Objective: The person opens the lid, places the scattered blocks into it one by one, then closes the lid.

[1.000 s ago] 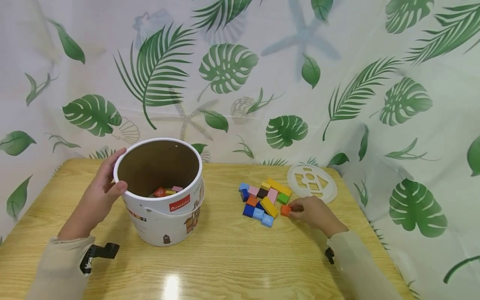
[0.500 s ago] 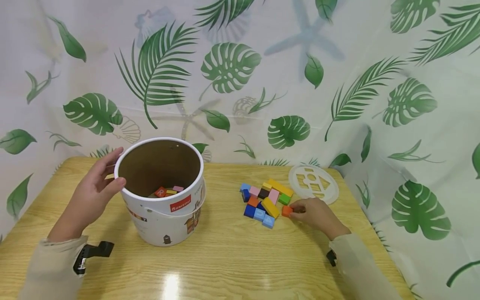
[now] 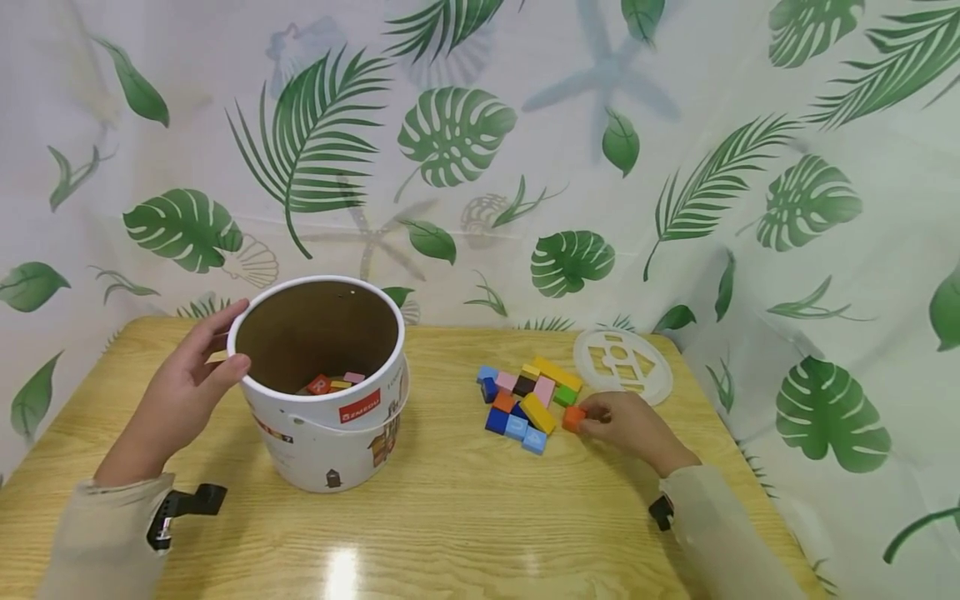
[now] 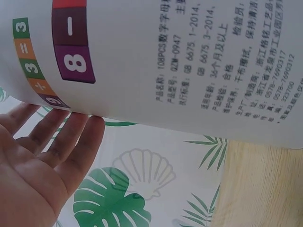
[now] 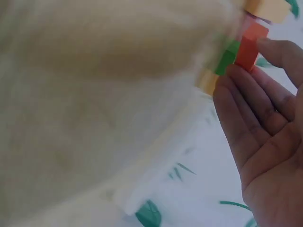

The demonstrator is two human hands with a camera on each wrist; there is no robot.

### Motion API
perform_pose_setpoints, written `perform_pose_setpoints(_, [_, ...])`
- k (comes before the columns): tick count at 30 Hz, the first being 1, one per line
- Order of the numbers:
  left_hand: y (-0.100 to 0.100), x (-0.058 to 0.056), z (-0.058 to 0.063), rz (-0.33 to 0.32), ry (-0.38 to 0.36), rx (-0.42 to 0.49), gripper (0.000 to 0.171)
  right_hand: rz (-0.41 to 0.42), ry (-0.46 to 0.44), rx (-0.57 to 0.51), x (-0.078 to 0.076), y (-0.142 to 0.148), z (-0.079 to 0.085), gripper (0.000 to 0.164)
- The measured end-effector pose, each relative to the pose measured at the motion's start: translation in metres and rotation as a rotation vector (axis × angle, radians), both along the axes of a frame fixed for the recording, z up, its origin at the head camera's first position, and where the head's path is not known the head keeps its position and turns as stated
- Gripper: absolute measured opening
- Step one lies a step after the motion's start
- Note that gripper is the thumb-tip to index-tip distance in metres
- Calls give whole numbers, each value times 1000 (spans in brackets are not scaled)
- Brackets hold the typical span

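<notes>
Past second: only a slight shift. Orange block [image 3: 573, 419] pinched in right fingers [image 5: 235, 116], a touch farther from the loose blocks [image 3: 538, 414] just left of them; grip looks made, lift at most beginning. Left fingers [image 4: 87, 145] loosely extended, touching the bucket [image 3: 322, 462]. Block flat-faced, probably painted wood; bucket round, white, printed. Beyond right fingers, pale pierced disc [image 3: 660, 385] on wood-grain surface [image 3: 450, 533].
</notes>
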State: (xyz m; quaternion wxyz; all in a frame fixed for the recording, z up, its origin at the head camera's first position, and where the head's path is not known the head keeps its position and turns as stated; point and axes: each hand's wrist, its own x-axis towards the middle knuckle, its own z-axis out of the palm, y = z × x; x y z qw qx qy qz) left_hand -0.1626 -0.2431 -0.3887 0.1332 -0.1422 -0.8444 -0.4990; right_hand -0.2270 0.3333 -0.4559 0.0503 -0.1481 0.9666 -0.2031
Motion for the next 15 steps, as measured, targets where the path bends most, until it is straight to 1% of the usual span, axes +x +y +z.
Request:
perform_pose_setpoints(4, [-1,-1,-1,-7,9,8,64,-34,105,-76,-2,-11,24,26])
perform_pose_setpoints(8, [-1,-2,-2,-7,13,11,63,-49,211,-168,-9,-38,54,27])
perform_pose_setpoints(12, [0,-1,-2,-10,10,17,65,-2,293,-287,-15,-85,85,26])
perform_pose_setpoints(15, [1,-1,-1,-9,-10,17,67,76,382,-348,-15,-125,108,26])
